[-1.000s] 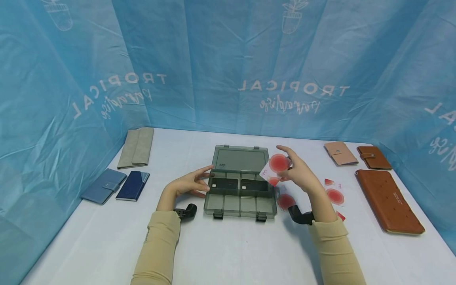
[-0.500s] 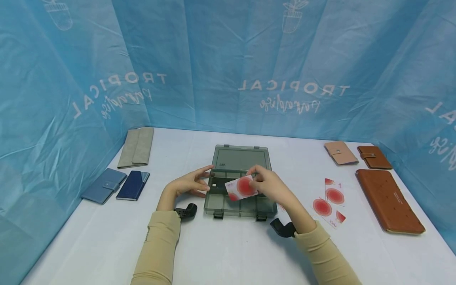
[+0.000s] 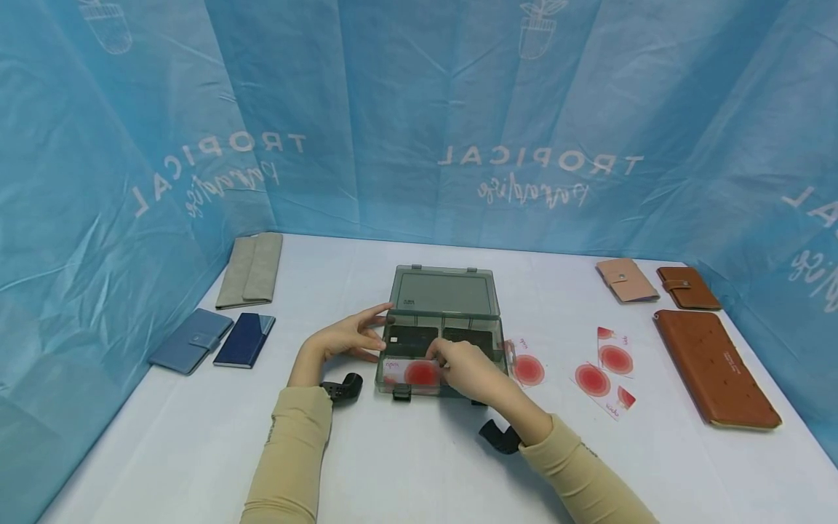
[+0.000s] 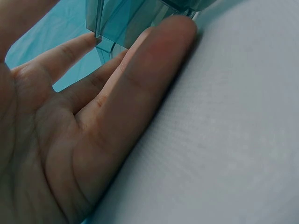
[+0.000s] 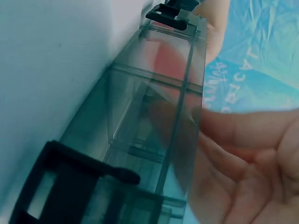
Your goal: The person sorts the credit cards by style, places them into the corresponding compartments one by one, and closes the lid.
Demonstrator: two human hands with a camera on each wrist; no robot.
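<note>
R hand (image 3: pixel 466 370) pinches white card w/ red dot (image 3: pixel 411 372), lowering it into front row of open compartment box (image 3: pixel 445 291). L hand (image 3: pixel 347 336) flat, fingers straight vs box's left wall. Card prob. thin, light, slick, flexes; take by short edge.

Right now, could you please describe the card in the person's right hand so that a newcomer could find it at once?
Start at the smoky clear organizer box lying open mid-table. In its front row, the right hand holds a white card. Unlike the two dark cards behind it, it bears a red circle; unlike the three similar cards lying right of the box, it is inside.
</note>
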